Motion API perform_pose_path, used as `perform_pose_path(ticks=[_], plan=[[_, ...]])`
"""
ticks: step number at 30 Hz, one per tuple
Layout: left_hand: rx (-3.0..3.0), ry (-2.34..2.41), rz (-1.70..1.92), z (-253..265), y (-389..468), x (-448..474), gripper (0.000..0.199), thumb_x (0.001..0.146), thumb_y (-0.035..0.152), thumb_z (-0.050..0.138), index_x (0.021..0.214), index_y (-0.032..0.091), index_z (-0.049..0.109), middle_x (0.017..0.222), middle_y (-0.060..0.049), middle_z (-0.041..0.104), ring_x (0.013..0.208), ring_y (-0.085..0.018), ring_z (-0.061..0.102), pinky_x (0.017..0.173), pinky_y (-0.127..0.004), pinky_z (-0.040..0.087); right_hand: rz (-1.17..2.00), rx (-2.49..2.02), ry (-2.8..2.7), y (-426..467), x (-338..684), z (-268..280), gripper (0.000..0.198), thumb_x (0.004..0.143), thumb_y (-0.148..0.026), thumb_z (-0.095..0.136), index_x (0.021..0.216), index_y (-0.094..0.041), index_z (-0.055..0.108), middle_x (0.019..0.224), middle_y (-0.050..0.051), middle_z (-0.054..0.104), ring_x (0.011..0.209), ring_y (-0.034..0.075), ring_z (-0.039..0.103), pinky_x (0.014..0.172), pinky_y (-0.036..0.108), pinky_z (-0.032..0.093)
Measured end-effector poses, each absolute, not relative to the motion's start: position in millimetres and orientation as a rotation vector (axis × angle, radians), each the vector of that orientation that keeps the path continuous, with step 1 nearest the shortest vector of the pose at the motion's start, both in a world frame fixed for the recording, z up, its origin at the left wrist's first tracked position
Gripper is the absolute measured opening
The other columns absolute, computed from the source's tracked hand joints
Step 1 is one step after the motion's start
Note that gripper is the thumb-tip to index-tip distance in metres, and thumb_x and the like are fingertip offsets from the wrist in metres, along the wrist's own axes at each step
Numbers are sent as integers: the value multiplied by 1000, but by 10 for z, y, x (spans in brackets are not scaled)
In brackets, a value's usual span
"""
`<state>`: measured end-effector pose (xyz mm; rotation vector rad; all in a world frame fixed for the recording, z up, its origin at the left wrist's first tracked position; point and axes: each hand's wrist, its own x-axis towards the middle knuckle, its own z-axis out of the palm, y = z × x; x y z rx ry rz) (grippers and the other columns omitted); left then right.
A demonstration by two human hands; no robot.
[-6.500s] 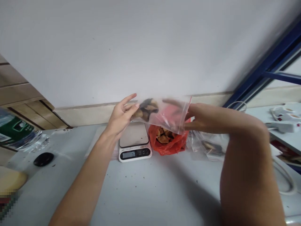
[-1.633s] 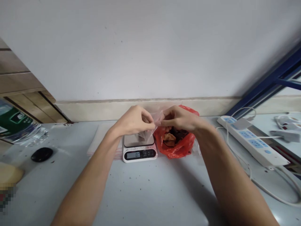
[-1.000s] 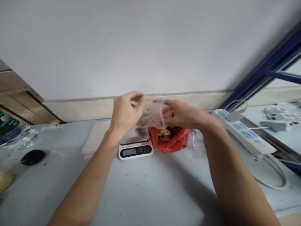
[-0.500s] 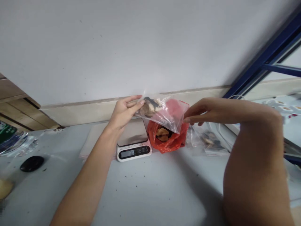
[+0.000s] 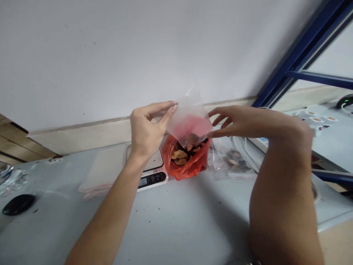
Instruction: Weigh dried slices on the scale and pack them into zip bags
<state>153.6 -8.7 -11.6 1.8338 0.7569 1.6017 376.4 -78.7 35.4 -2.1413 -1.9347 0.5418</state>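
Note:
My left hand (image 5: 147,130) pinches the upper left edge of a clear plastic bag (image 5: 186,110), tilted above a red plastic bag (image 5: 186,169). At the clear bag's right edge is my right hand (image 5: 227,121), its thumb and fingertips on the film. The clear bag looks nearly empty, with a brownish piece (image 5: 193,139) showing at its lower end; whether that piece is inside is hard to tell. Brown dried chunks (image 5: 179,156) and dark pieces fill the open red bag. Beside it stands a white digital scale (image 5: 162,176), reading 0.0, partly covered by my left forearm.
Flat clear bags (image 5: 95,173) are stacked left of the scale. Filled clear bags (image 5: 234,160) lie to the right, near white cables. A black oval object (image 5: 18,204) is at the far left. The wall and a blue frame (image 5: 292,73) bound the table.
The pieces in the clear bag have dropped out toward the red bag as my left hand raised its end. The scale went from 3.0 to 0.0. The view shifted right.

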Motion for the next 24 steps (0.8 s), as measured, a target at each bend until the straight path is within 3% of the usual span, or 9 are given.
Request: perform_pose_path(ticks=[3, 9, 12, 15, 18, 22, 24], plan=[[1872, 764, 1675, -59, -133, 1519, 6, 85, 22, 81, 89, 23, 85, 97, -2, 83, 99, -22, 78, 97, -34, 61, 507, -2027, -2009, -729, 3724, 307, 70, 68, -63, 77, 128, -27, 72, 122, 9, 77, 99, 30, 73, 83, 41, 58], [1721, 904, 1628, 30, -107, 1344, 11, 87, 28, 81, 97, 22, 83, 102, -3, 82, 105, -23, 76, 93, -34, 62, 511, -1798, -1948, -594, 3590, 246, 28, 74, -44, 77, 93, -23, 79, 95, 5, 81, 91, 26, 74, 80, 38, 57], [1632, 928, 1630, 64, -32, 1156, 12, 87, 31, 80, 95, 21, 81, 97, -4, 82, 98, -20, 76, 86, -31, 62, 652, -1572, -1780, -544, 3481, 218, 25, 75, -42, 77, 85, -20, 77, 94, 8, 82, 89, 26, 74, 83, 40, 57], [1650, 976, 1539, 84, 54, 882, 11, 84, 31, 80, 85, 20, 80, 89, -5, 81, 90, -19, 76, 82, -29, 61, 772, -1405, -1603, -513, 3322, 188, 29, 72, -43, 82, 82, -17, 73, 89, 11, 80, 85, 26, 74, 81, 41, 59], [1803, 1175, 1349, 98, 129, 521, 13, 80, 33, 79, 75, 21, 79, 85, -6, 81, 87, -22, 76, 85, -32, 60, 771, -1338, -1532, -477, 3103, 145, 29, 71, -41, 83, 81, -19, 67, 77, 7, 77, 76, 23, 74, 75, 39, 60], [1965, 1479, 906, 66, 248, -48, 15, 76, 38, 75, 73, 24, 80, 87, -6, 83, 90, -28, 76, 86, -36, 58, 512, -1284, -1557, -400, 2685, 30, 18, 79, -33, 75, 88, -20, 68, 74, 4, 75, 70, 20, 73, 71, 36, 60], [1989, 1539, 757, 4, 316, -329, 17, 74, 41, 72, 70, 25, 79, 82, -7, 82, 85, -27, 76, 78, -33, 58, 300, -1250, -1637, -365, 2411, -46, 16, 87, -31, 66, 97, -20, 73, 80, 4, 76, 72, 19, 72, 73, 35, 59]])
